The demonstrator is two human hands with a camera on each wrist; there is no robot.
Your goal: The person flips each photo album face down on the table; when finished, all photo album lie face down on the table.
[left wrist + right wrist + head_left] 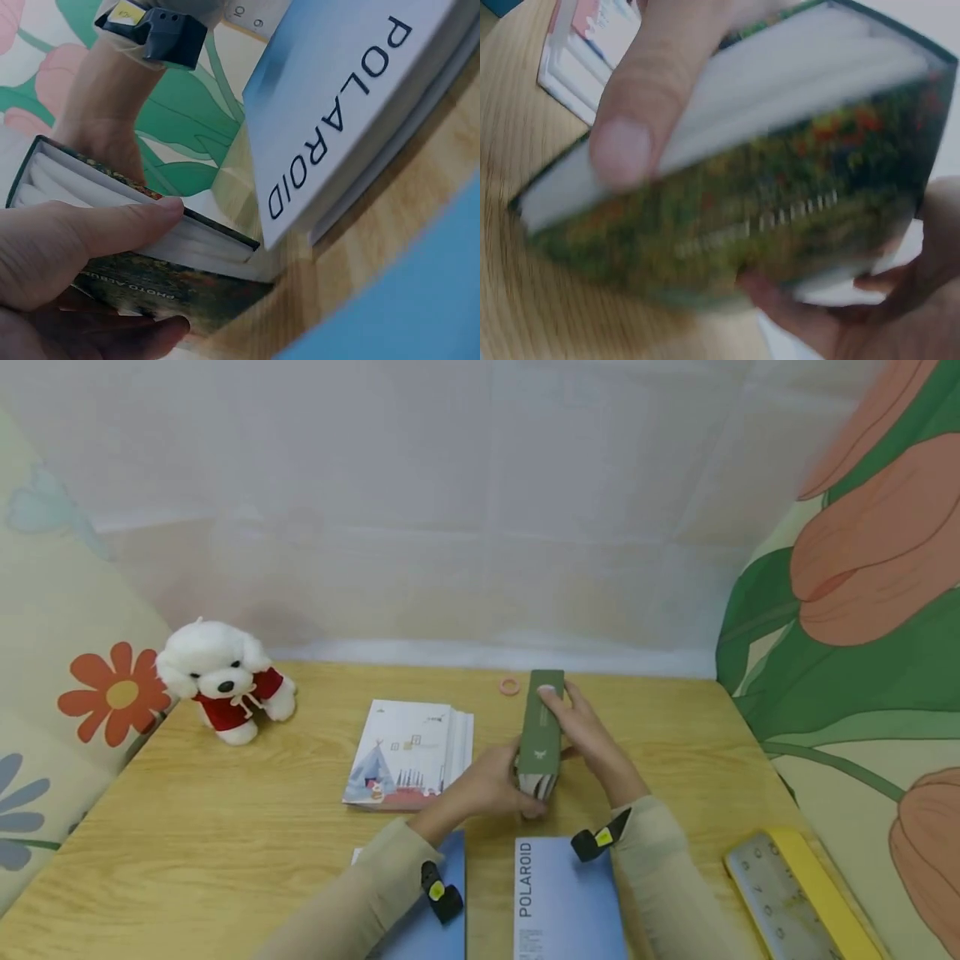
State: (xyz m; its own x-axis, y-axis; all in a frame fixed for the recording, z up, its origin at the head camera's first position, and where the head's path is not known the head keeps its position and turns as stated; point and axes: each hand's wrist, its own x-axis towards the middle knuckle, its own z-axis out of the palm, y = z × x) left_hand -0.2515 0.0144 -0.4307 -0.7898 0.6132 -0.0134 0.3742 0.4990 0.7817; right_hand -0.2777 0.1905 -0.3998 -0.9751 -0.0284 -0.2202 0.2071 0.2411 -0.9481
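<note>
Both hands hold a thick photo album (pixel 540 727) with a green spine, raised over the middle of the table with the spine facing up. My left hand (pixel 489 781) grips its near left part, and in the left wrist view the thumb lies across the white page edges with fingers on the dark floral cover (pixel 187 292). My right hand (pixel 588 735) grips the right side, its thumb on the spine. Words on the floral cover (pixel 780 202) blur in the right wrist view. To the left lies a stack of white illustrated albums (pixel 408 752).
A blue POLAROID album (pixel 566 893) lies at the front, with another blue album (pixel 446 885) left of it, partly under the left sleeve. A pink ring (pixel 509 686) sits at the back. A white plush dog (pixel 225 681) stands back left; a yellow-edged numbered object (pixel 776 893) lies front right.
</note>
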